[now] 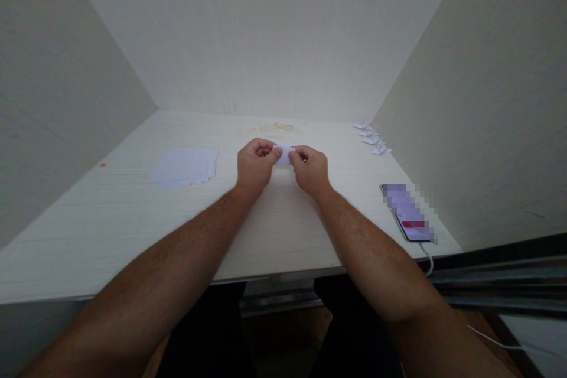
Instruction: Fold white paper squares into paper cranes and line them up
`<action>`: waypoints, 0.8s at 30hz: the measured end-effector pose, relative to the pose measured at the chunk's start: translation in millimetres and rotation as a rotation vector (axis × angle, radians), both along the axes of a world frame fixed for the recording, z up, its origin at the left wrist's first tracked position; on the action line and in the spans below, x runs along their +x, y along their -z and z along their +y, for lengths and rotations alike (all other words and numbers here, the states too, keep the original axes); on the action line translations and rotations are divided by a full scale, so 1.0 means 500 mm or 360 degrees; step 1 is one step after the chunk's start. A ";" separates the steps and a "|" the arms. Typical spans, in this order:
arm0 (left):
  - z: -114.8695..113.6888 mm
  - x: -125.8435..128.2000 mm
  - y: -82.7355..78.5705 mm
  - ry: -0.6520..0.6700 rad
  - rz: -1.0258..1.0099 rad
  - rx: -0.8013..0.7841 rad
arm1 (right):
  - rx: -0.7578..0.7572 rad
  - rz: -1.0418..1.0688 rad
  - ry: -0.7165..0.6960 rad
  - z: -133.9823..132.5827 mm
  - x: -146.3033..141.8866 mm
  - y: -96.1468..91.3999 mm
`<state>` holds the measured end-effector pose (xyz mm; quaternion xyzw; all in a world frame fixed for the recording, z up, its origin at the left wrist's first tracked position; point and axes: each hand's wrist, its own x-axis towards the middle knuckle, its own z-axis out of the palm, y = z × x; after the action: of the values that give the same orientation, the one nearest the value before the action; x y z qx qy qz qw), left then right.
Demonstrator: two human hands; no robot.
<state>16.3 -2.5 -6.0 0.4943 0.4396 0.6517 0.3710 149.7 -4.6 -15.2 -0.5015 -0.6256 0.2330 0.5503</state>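
Note:
Between my two hands is a small piece of white folded paper [284, 156], held up just over the white table. My left hand [256, 165] pinches its left end, thumb in front and fingers curled behind. At the right end, my right hand [312, 169] grips it the same way, with the thumb on the near face. Left of my hands lies a loose stack of white paper sheets [186, 166]. Several small folded paper pieces [374, 140] sit in a row by the right wall.
A phone [406, 212] with a blurred screen lies at the table's right, its white cable [429, 257] running over the front edge. Walls enclose the white table [133, 224] at the back and both sides. Yellowish marks [281, 127] show near the back wall.

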 end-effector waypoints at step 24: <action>0.002 0.003 0.001 -0.0159 0.0052 0.0027 | 0.0357 -0.0236 0.0023 -0.005 -0.002 0.009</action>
<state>17.8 -1.6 -6.3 0.4854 0.4643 0.6650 0.3265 148.6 -7.0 -19.8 -0.4570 -0.6832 0.1199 0.5569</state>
